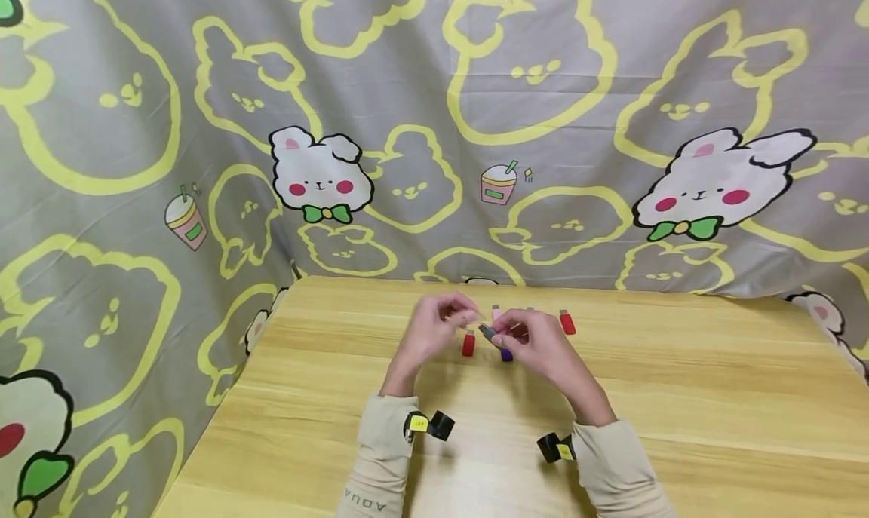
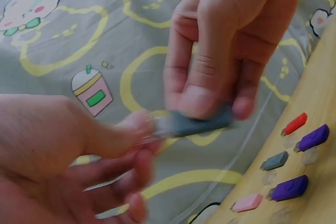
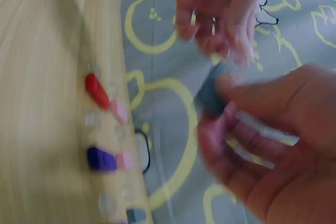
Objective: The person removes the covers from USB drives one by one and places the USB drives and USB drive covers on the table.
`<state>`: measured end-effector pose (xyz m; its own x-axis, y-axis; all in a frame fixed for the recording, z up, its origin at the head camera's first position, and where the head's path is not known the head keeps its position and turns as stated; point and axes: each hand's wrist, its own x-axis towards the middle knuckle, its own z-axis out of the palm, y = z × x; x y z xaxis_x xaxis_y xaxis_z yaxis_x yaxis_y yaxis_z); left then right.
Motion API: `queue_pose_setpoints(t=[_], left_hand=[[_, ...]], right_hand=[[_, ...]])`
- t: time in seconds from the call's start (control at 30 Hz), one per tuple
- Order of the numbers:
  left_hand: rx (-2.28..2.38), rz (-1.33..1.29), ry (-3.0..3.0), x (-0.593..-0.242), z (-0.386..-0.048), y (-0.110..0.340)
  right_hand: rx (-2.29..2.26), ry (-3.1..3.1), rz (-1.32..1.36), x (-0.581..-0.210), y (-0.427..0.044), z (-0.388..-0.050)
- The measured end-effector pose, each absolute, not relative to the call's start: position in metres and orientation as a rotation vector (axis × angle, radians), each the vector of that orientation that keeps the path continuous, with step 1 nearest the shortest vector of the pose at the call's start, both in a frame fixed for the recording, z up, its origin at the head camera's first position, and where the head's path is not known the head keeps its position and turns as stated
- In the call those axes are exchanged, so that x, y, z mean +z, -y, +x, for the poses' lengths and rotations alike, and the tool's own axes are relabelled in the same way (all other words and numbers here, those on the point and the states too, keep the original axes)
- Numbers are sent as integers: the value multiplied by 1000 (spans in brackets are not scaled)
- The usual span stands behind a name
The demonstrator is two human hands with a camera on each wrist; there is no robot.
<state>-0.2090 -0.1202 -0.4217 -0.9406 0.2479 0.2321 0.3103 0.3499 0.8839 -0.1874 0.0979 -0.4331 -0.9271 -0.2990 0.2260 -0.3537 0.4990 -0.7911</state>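
Above the table, my right hand (image 1: 536, 341) pinches the body of a grey USB flash drive (image 2: 202, 124) between thumb and fingers. My left hand (image 1: 434, 329) pinches a small clear cap (image 2: 154, 131) at the connector end of that drive, best seen in the left wrist view. Motion blur hides whether the cap is still on the connector. Below the hands lie a red flash drive (image 1: 468, 344) and a purple one (image 1: 507, 355), the latter partly covered by the right hand in the head view.
More flash drives lie along the table (image 1: 679, 397): a red one (image 1: 567, 322), a pink one (image 2: 247, 203) and another grey one (image 2: 274, 161). Clear caps (image 2: 308, 156) lie among them. A patterned curtain (image 1: 407, 88) hangs behind and to the left.
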Motion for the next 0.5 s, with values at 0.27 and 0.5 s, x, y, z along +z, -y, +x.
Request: queue_pose_setpoints(t=[0.27, 0.5], left_hand=[[-1832, -150, 2236, -419, -207, 165], [-1821, -317, 2359, -421, -210, 156]], right_hand=[[1408, 2733, 398, -436, -114, -192], [1377, 2705, 187, -445, -150, -194]])
